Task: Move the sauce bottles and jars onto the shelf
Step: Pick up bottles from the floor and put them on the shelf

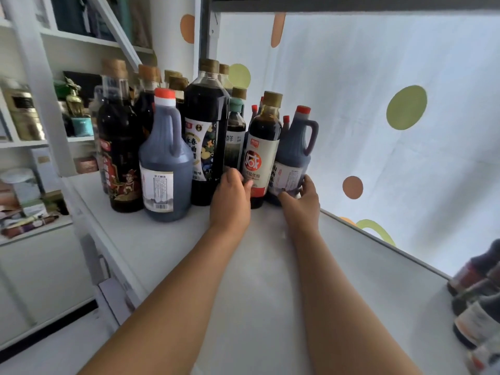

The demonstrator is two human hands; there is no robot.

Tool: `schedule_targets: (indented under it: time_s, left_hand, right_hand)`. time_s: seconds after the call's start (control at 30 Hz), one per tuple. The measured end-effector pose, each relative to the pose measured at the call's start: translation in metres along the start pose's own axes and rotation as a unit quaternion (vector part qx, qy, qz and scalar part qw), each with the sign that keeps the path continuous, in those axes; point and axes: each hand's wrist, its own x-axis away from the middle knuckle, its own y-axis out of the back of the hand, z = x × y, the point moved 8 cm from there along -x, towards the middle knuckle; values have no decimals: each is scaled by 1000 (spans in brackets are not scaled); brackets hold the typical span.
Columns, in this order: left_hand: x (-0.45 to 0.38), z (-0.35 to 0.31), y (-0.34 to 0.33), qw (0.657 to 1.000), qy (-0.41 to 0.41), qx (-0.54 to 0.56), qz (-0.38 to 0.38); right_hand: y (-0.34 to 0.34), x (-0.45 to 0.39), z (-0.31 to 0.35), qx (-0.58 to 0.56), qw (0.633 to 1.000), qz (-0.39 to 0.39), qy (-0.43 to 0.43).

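Observation:
Several dark sauce bottles stand clustered at the far left end of the white shelf [270, 266]. My left hand [231, 197] holds the base of a soy sauce bottle with a gold cap and a red-and-white label [263, 147]. My right hand [303, 197] grips the bottom of a grey jug with a handle and red cap [295, 147] just to its right. A larger grey jug with a red cap [163, 163] stands at the front left, and a tall dark bottle with a patterned label [207, 125] rises behind my left hand.
More bottles [479, 293] lie or lean at the shelf's right end. A dotted white curtain [378, 104] hangs behind the shelf. A white cabinet [24, 117] with jars and boxes stands to the left. Bare shelf surface stretches between the two bottle groups.

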Motion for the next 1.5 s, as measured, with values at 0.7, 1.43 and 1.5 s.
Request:
schedule_targets:
  time_s: [0.7,1.43,1.5]
  left_hand:
    - [170,45,135,937,-10,-191,292]
    - [348,275,318,938,53,-274,207]
    - [365,305,315,932,102,-271,219]
  right_hand:
    - [-7,183,47,536,811,235,-11]
    - [-214,521,81,469,767,365,242]
    - [-236,537,72,448,764,388,254]
